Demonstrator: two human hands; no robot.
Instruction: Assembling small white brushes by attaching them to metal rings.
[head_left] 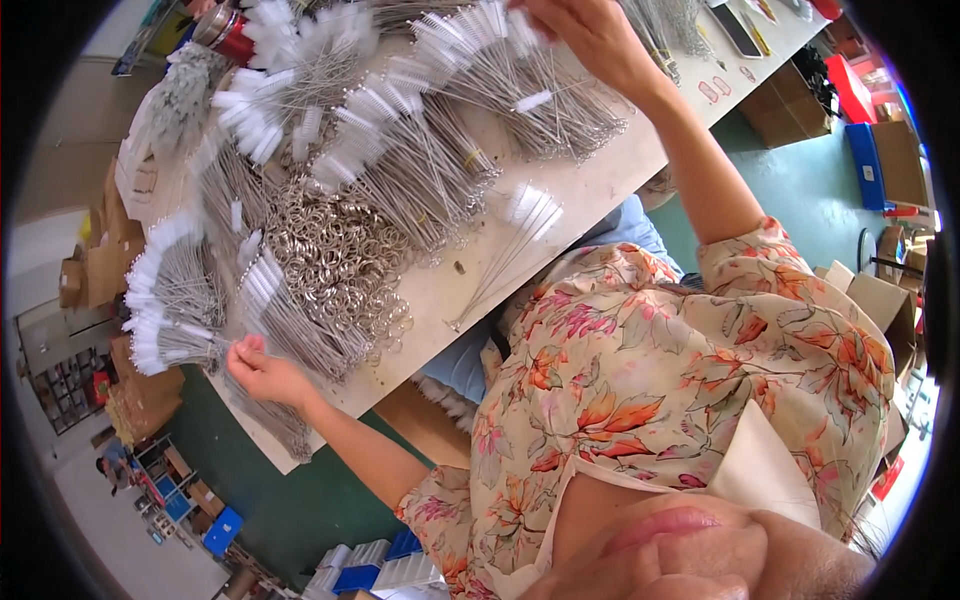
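My left hand (268, 374) is at the left end of the table, its thumb and fingertips pinched on the thin stem of a wire brush beside a fanned pile of white-bristled wire brushes (165, 290). At the far side, my right hand (590, 35) reaches over another heap of wire brushes (465, 45); its fingers curl together and are partly cut off by the upper edge, so what they hold is hidden. Between the hands lies a heap of silvery metal rings (330, 245). A few loose brushes (530, 215) lie fanned near the table's front edge.
More brush bundles (400, 150) cover much of the white table (430, 300). At the back are a red can (222, 32) and, farther right, a phone (735, 30). Cardboard boxes (785, 105) and blue bins (868, 165) stand on the green floor.
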